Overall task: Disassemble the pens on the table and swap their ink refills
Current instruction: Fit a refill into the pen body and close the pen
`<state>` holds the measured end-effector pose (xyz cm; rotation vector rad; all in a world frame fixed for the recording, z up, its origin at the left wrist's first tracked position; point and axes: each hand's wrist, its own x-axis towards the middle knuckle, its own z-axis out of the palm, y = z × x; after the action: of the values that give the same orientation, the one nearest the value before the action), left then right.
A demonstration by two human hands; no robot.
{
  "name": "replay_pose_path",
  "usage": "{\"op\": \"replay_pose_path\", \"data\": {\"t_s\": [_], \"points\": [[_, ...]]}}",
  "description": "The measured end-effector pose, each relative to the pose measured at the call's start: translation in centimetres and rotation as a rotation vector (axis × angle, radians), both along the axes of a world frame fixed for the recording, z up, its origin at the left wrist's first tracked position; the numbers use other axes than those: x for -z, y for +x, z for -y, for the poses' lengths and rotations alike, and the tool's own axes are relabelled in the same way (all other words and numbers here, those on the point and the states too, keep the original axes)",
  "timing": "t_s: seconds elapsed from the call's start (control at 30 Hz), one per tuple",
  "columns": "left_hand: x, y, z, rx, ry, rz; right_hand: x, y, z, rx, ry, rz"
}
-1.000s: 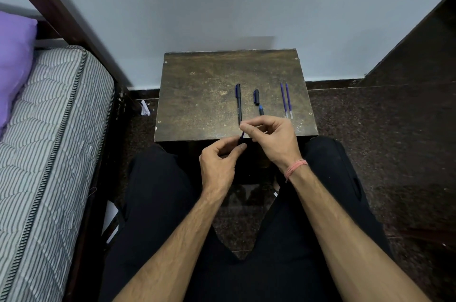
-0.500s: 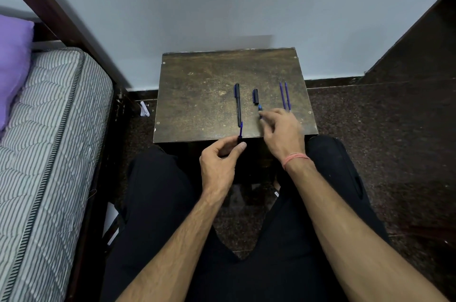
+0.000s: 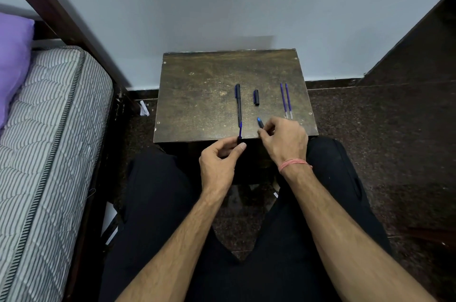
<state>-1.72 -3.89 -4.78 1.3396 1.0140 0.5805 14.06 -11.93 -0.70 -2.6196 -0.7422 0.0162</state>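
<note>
Left hand (image 3: pixel 220 163) pinches a dark barrel with blue refill (image 3: pixel 240 131) at the table (image 3: pixel 197 94) front edge; right hand (image 3: pixel 283 140) grips a blue-tipped piece (image 3: pixel 260 122).

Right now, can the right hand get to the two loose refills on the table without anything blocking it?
Probably yes. The right hand sits at the table's near right edge, pinching a small blue-tipped piece; the two refills lie just beyond it with bare tabletop between. It would likely have to drop that piece first.
</note>
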Motion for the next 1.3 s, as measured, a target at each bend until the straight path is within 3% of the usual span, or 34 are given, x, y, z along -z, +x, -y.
{"op": "replay_pose_path", "data": {"t_s": [0.17, 0.4, 0.47, 0.57, 0.63, 0.93, 1.3], "points": [[-0.2, -0.1, 0.1, 0.003, -0.004, 0.005, 0.0, 0.4, -0.4, -0.007, 0.059, -0.063], [0.0, -0.2, -0.2, 0.000, -0.022, 0.003, -0.3, 0.3, -0.3, -0.046, -0.074, -0.098], [0.1, 0.0, -0.1, 0.004, -0.050, 0.000, -0.1, 0.1, -0.1, -0.038, 0.050, -0.322], [0.4, 0.2, 0.2, 0.066, -0.096, -0.030, -1.3, 0.1, -0.4, 0.017, 0.583, -0.972], [0.5, 0.2, 0.5, 0.119, -0.081, -0.048, -2.0, 0.5, -0.2, 0.007, 0.809, -1.169], [0.2, 0.2, 0.6, 0.156, -0.085, -0.036, -2.4, 0.3, 0.0, -0.040, 0.881, -1.186], [0.0, 0.2, 0.6, 0.151, -0.090, -0.030, -2.3, 0.1, -0.1, -0.077, 0.811, -1.173]]}}
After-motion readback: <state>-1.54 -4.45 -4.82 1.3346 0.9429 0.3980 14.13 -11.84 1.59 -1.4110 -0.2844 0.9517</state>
